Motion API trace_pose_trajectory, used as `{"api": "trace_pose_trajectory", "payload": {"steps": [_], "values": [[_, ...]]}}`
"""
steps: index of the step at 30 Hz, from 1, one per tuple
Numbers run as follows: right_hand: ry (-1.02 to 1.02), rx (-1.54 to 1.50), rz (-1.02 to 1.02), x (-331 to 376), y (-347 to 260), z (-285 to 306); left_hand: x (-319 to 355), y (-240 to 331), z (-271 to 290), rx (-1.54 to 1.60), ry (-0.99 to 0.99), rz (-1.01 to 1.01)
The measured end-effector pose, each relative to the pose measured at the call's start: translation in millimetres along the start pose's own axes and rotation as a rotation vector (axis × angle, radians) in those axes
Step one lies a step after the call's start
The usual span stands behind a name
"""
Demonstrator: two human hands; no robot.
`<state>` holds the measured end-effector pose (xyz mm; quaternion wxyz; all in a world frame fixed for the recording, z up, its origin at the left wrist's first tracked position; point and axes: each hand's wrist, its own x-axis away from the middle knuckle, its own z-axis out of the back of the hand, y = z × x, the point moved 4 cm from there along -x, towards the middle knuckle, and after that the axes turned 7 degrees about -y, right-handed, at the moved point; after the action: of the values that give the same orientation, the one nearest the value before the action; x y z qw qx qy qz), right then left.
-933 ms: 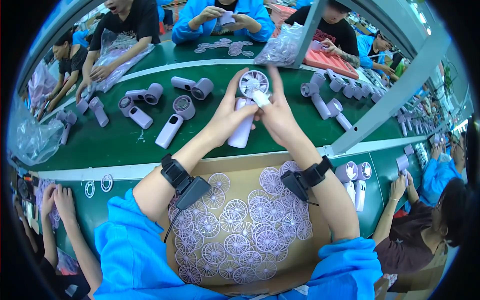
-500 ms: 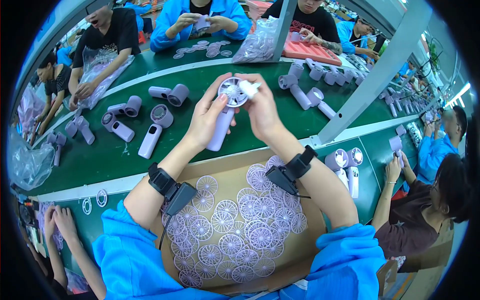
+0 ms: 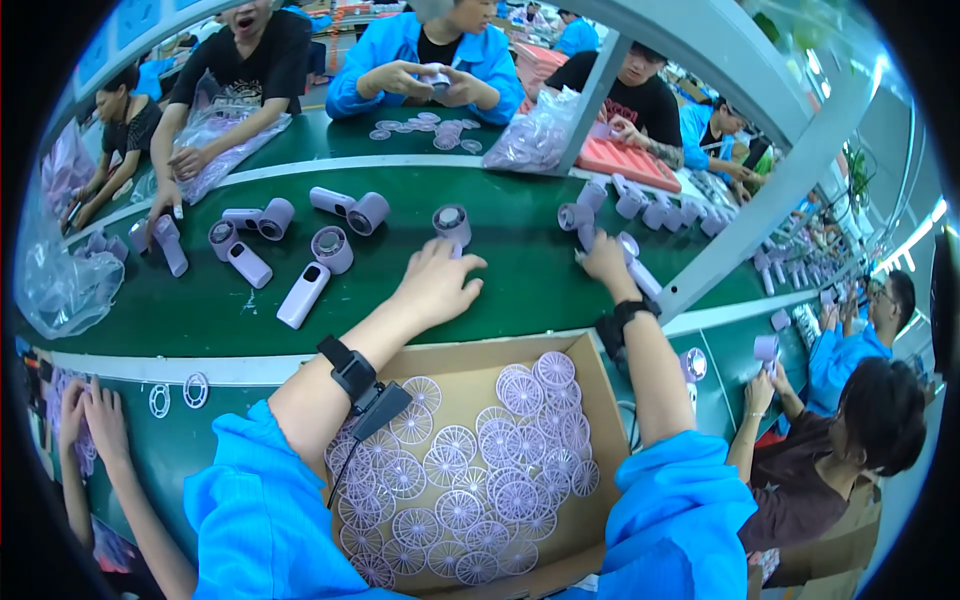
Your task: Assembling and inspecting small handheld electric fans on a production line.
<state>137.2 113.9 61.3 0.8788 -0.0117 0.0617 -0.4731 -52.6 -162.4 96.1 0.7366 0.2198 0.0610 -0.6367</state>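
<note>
My left hand (image 3: 437, 287) lies over the green work surface with thumb and forefinger apart. Just beyond its fingertips stands a light purple handheld fan (image 3: 451, 222), its round head uppermost and its handle mostly hidden by the hand. My right hand (image 3: 606, 262) reaches to another purple fan (image 3: 575, 216) and closes on its handle, though some fingers are hidden. A further fan (image 3: 628, 246) lies right beside that hand, its handle pointing toward the metal post. Below my forearms, a cardboard box (image 3: 590, 350) holds many thin purple spoked fan grilles (image 3: 460, 510).
Several purple fans (image 3: 330, 250) lie to the left. A slanted metal post (image 3: 740, 215) stands right of my right hand. Two purple rings (image 3: 195, 390) rest at the left. Co-workers sit across and on both sides; an orange-red tray (image 3: 625, 165) is at the far right.
The fan that both hands held up is now down on the green surface. A white piece in my right hand is gone from view. My right hand has moved right to another fan.
</note>
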Motion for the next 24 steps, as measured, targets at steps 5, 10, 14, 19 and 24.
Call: {"api": "trace_pose_trajectory", "payload": {"steps": [5, 10, 14, 19, 24], "values": [[-0.432, -0.933, -0.244, 2, -21, -2, -7, 1, -5, 0.371, -0.278, -0.044], [-1.002, -1.212, 0.387, 53, -117, 73, -13, 2, 7, 1.139, -0.115, 0.253], [-1.295, -0.395, 0.549, 119, -170, 102, -6, -27, 8, 1.409, 0.117, 0.406], [-0.291, 0.364, 0.903, 205, -174, 78, -9, -3, 21, 1.427, 0.182, 0.363], [-0.314, 0.508, 0.963, 233, -184, 131, -10, -10, 28, 1.561, 0.217, 0.369]]}}
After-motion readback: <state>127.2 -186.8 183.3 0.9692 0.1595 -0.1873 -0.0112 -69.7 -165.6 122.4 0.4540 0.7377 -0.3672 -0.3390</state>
